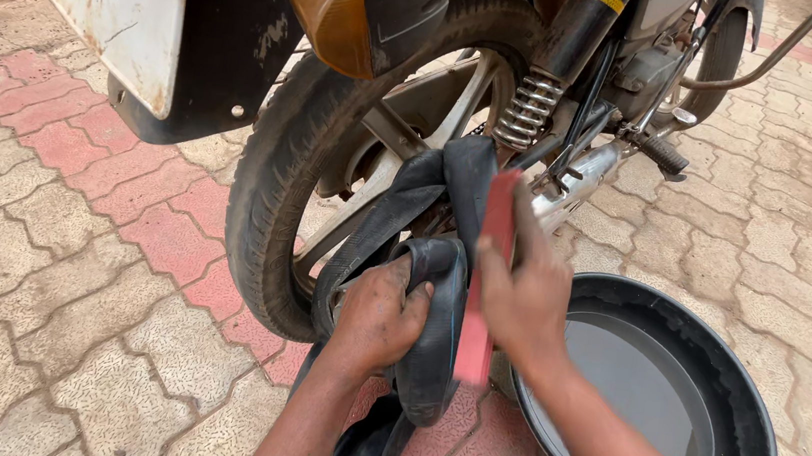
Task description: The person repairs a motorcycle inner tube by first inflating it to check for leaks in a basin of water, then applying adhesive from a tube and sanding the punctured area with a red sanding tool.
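Inner tube, black rubber and limp, hangs out of the motorcycle's rear wheel in the middle of the frame and droops in a folded loop toward the lower centre. The left hand is clenched around one fold of it, fingers wrapped over the rubber and thumb side toward the wheel, bunching the tube into a thick bend just below centre. The right hand, just beside it to the right, is closed on a flat red tool, a long narrow strip that stands nearly upright; its upper end rises above the fingers and its lower end shows below the palm, and its face lies against the stretch of tube held up between the two hands. Both forearms come in from the bottom edge of the frame.

Behind the hands, the rear tyre curves from the upper centre down to the pavement at lower centre-left, with silver alloy spokes showing inside it. Above the tube, a chrome shock-absorber spring slants up toward the top of the frame. An amber indicator lamp sits at the top centre, and a white plate on a black mudguard fills the upper left. At lower right, touching the right forearm's side of the scene, a round black basin holds still water. Interlocking paving bricks, red and grey, cover the ground.
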